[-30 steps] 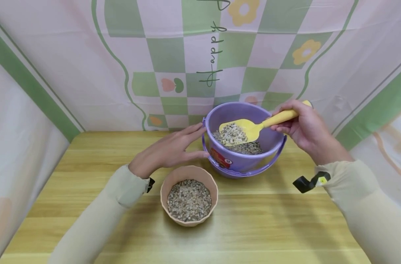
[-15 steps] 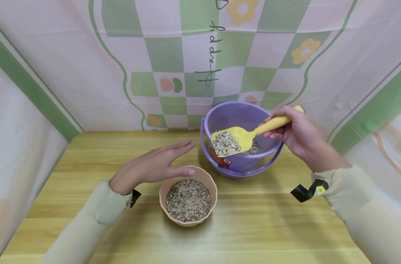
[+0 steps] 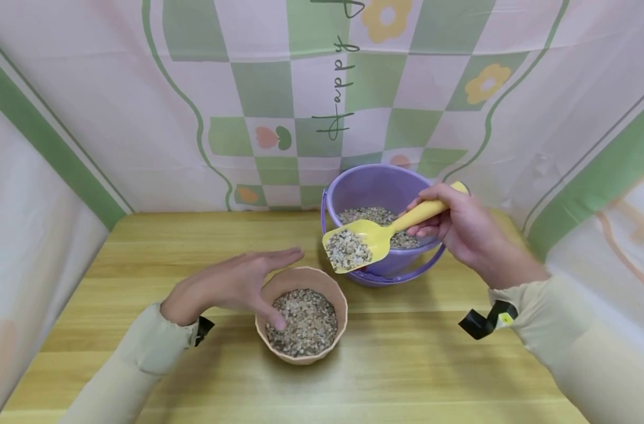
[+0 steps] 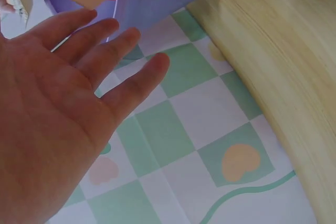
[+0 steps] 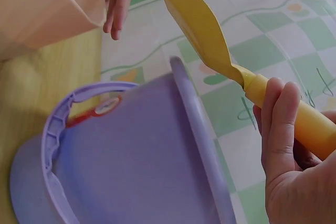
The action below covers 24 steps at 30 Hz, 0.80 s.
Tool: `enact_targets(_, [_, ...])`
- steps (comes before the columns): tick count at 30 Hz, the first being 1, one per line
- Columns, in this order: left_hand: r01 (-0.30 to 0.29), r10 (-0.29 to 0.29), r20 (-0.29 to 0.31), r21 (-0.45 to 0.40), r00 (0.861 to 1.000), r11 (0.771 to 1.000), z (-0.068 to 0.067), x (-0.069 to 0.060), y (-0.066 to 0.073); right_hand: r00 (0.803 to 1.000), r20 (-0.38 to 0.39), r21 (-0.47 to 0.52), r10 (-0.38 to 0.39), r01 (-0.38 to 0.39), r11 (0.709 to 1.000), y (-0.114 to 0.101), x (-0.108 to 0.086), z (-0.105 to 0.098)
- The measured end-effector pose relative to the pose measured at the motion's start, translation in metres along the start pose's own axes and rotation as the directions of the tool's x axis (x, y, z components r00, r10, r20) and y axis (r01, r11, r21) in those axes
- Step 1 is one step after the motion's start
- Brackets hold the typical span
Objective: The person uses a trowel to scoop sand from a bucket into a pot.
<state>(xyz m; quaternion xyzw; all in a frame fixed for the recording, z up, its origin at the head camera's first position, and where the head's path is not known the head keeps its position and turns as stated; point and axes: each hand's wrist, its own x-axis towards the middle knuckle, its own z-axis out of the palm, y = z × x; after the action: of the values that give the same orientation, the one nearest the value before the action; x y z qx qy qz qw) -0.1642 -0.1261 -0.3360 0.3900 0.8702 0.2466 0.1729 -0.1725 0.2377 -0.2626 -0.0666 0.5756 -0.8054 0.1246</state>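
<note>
My right hand (image 3: 467, 235) grips the handle of a yellow scoop (image 3: 379, 238), whose blade carries a heap of small gravel (image 3: 348, 249). The scoop hangs over the near left rim of a purple bucket (image 3: 390, 259) that has gravel inside. In the right wrist view the fingers (image 5: 281, 124) curl round the yellow handle. To the left, a pink bowl (image 3: 302, 358) holds gravel. My left hand (image 3: 234, 288) is at the bowl's upper left side, thumb over the opening, fingers extended; whether it touches the rim I cannot tell. The left wrist view shows its palm (image 4: 58, 98) holding nothing.
A wooden table (image 3: 406, 377) lies under the bowl and bucket. Behind it hangs a green and white checked cloth (image 3: 263, 88), with more cloth at both sides. The bucket's purple handle (image 3: 417, 272) hangs down at its front, close to the bowl's right side.
My left hand has left the bucket's side and moved left and down to the bowl. The loaded scoop has moved left and toward the bowl, from above the bucket's inside to its near rim.
</note>
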Motion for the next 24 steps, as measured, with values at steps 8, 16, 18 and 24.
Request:
enact_targets(8, [-0.003,0.004,0.037,-0.027,0.999,1.000,0.003,-0.005,0.000,1.000,-0.021,-0.050,0.014,-0.015,0.999,0.009,-0.004,0.015])
enact_targets(16, [0.003,0.003,0.079,-0.073,0.997,0.997,0.007,-0.007,-0.001,1.000,-0.013,-0.114,-0.002,0.001,0.993,0.020,-0.007,0.026])
enact_targets(18, [-0.001,0.007,0.083,-0.072,0.997,0.997,0.007,-0.008,-0.001,1.000,-0.013,-0.136,-0.012,0.010,0.991,0.022,-0.008,0.028])
enact_targets(24, [0.002,0.003,0.088,-0.056,0.996,0.998,0.008,-0.009,-0.003,0.998,-0.019,-0.211,-0.053,0.048,0.976,0.029,-0.010,0.035])
